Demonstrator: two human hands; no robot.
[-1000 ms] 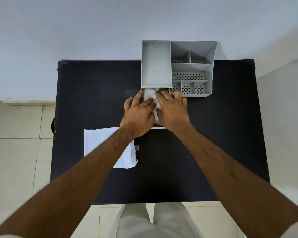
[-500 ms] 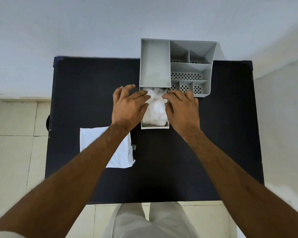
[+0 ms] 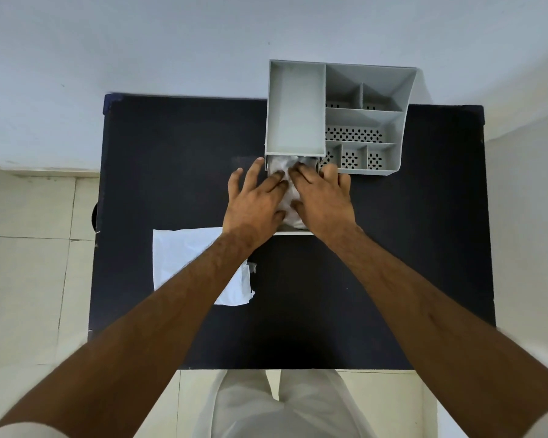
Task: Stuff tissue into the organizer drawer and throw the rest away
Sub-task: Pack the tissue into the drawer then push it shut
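two hands press down on white tissue [image 3: 287, 172] packed in the pulled-out drawer [image 3: 293, 233] of a grey desk organizer [image 3: 339, 118]. the left hand [image 3: 255, 202] lies flat with its fingers spread, the outer ones reaching past the drawer's left wall onto the table, the inner ones on the tissue. the right hand [image 3: 323, 197] lies palm down beside it with fingers close together, their tips on the tissue near the organizer's front. neither hand pinches anything; both push flat. the tissue shows only in the gap between the hands and at the drawer's inner end, crumpled, some of it under the organizer's large open tray. the drawer's near front edge shows as a pale strip just below the wrists. the organizer stands at the far edge of the black table [image 3: 393, 279], against the pale wall [image 3: 171, 42]. a flat white tissue sheet [image 3: 184, 254] lies on the table near the left forearm, partly hidden by it, well apart from the drawer.
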